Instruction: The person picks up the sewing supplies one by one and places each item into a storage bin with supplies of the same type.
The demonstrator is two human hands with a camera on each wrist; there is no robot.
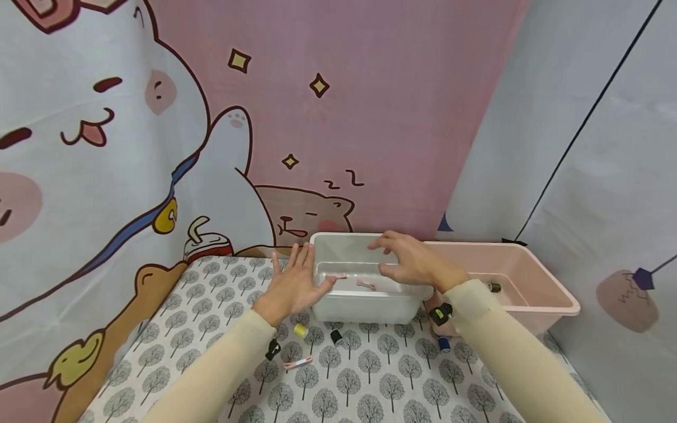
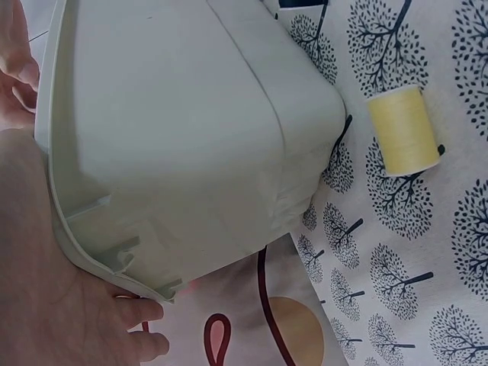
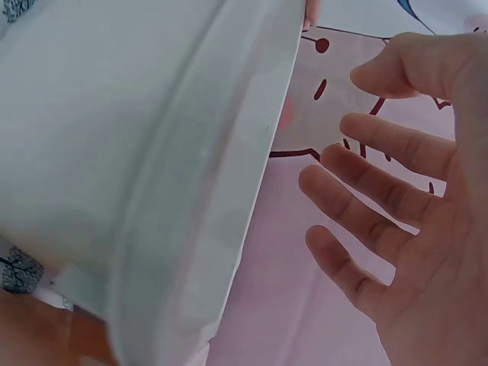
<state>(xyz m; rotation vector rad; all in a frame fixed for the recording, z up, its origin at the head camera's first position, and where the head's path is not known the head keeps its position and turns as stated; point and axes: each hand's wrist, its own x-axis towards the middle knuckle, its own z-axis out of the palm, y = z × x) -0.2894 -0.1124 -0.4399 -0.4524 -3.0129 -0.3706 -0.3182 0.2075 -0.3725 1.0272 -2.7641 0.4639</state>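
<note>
The desk (image 1: 370,385) wears a white cloth (image 1: 238,405) printed with dark grey round-crowned trees. On it stands a pale greenish-white rectangular plastic bin (image 1: 365,309), with a pale pink rectangular plastic bin (image 1: 529,309) beside it on the right. Before the pale bin lie a yellow thread spool (image 1: 301,330), a small blackish spool (image 1: 336,337) and a slim pink-and-white piece (image 1: 298,363); a blue spool (image 1: 443,344) lies farther right, near the pink bin.
</note>
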